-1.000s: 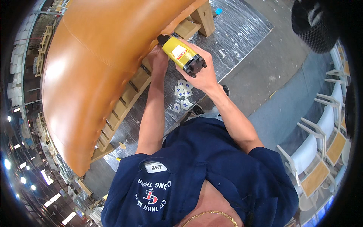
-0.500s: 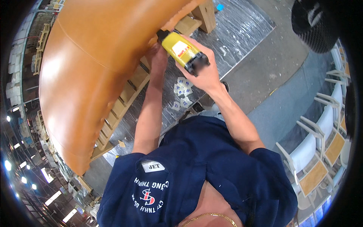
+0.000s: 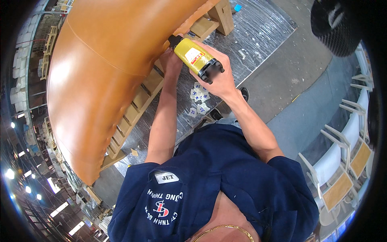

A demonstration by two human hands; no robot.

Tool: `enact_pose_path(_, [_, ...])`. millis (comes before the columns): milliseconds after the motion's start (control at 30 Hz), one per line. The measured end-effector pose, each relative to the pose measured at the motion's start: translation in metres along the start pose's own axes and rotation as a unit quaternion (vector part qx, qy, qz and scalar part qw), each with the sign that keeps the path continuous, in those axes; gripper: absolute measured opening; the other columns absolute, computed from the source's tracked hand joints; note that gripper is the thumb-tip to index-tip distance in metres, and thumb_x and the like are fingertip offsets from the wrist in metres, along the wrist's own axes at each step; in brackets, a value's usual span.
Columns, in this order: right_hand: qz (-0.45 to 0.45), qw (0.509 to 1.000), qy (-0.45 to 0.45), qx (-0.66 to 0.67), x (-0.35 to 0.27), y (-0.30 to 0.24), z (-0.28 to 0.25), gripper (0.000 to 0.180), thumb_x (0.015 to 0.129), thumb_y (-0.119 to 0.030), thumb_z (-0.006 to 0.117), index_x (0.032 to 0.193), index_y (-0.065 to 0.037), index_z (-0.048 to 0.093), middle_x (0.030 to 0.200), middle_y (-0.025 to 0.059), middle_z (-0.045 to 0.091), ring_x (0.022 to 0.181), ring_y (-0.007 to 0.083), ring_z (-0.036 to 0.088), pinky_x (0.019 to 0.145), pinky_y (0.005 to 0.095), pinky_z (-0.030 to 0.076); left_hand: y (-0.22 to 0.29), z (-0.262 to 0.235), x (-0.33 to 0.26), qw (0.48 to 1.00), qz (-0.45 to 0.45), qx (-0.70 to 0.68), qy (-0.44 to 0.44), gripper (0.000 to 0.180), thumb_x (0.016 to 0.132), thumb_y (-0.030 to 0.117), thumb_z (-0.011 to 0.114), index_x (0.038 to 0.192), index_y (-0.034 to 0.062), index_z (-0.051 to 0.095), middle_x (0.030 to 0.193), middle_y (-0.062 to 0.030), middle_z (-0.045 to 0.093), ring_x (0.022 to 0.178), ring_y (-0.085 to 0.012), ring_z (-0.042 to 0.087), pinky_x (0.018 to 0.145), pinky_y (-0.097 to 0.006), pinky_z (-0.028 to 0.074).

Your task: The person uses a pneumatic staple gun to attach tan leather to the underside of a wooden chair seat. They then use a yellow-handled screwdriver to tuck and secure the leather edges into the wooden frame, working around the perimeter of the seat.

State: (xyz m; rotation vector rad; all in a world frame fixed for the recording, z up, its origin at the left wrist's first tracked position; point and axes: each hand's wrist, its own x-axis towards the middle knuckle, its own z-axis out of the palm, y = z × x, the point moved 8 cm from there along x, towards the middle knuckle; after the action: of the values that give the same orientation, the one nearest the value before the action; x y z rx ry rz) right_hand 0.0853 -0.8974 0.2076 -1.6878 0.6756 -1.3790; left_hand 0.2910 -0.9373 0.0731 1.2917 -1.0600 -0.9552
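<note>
My right hand (image 3: 221, 76) is closed around a yellow and black staple gun (image 3: 192, 53). Its black nose meets the lower edge of a large orange-brown leather cover (image 3: 109, 44), stretched over a bulging, padded piece of furniture. Just left of the gun, my left hand (image 3: 171, 64) grips the leather's edge; the leather and the gun partly hide its fingers. Under the cover runs a slatted wooden frame (image 3: 139, 101), with the leather's puckered edge lying along it.
The piece rests on a table wrapped in shiny plastic film (image 3: 258, 36). Several small paper tags (image 3: 199, 94) lie near my body, and a blue scrap (image 3: 238, 7) lies at the far side. Pale chairs (image 3: 334, 173) stand in a row at right.
The view has shifted slightly, so the scene sits a little to the right. The staple gun's nose remains at the leather edge, and both hands keep their places.
</note>
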Motion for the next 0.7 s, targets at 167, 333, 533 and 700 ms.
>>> enact_pose_path(167, [0.022, 1.000, -0.017, -0.002, -0.003, 0.002, 0.001, 0.058, 0.072, -0.005, 0.077, 0.127, 0.004, 0.059, 0.114, 0.0185, 0.069, 0.103, 0.0296, 0.069, 0.092, 0.0342, 0.051, -0.006, 0.004, 0.000, 0.995, -0.039, -0.087, -0.025, 0.049, 0.104, 0.035, 0.051, 0.139, 0.0002, 0.046, 0.098, -0.0036, 0.066, 0.085, -0.0104, 0.064, 0.077, -0.026, 0.053])
enact_pose_path(333, [0.022, 1.000, -0.018, 0.005, -0.005, 0.002, 0.003, 0.059, 0.073, -0.004, 0.077, 0.128, 0.005, 0.058, 0.116, 0.0190, 0.069, 0.105, 0.0270, 0.069, 0.093, 0.0332, 0.050, -0.006, 0.007, -0.008, 0.986, -0.086, -0.142, -0.008, 0.045, 0.105, 0.029, 0.046, 0.137, -0.0031, 0.047, 0.104, -0.0055, 0.067, 0.089, -0.0127, 0.064, 0.081, -0.027, 0.053])
enact_pose_path(533, [0.051, 0.998, 0.022, -0.027, -0.009, 0.004, 0.000, 0.056, 0.077, -0.002, 0.076, 0.130, 0.005, 0.057, 0.114, 0.0154, 0.071, 0.104, 0.0178, 0.068, 0.094, 0.0307, 0.050, 0.056, 0.020, -0.028, 0.997, -0.022, 0.012, 0.073, 0.038, 0.104, 0.026, 0.049, 0.122, -0.0049, 0.060, 0.114, -0.0103, 0.068, 0.100, -0.0134, 0.064, 0.090, -0.027, 0.049])
enact_pose_path(700, [0.042, 0.998, 0.051, -0.001, -0.022, -0.002, -0.006, 0.061, 0.066, 0.001, 0.074, 0.126, 0.002, 0.060, 0.112, 0.0210, 0.069, 0.102, 0.0324, 0.069, 0.091, 0.0352, 0.052, 0.078, 0.002, -0.065, 0.983, 0.067, -0.115, 0.124, 0.049, 0.102, 0.039, 0.055, 0.101, -0.0082, 0.070, 0.104, -0.0113, 0.071, 0.104, -0.0154, 0.061, 0.097, -0.029, 0.043])
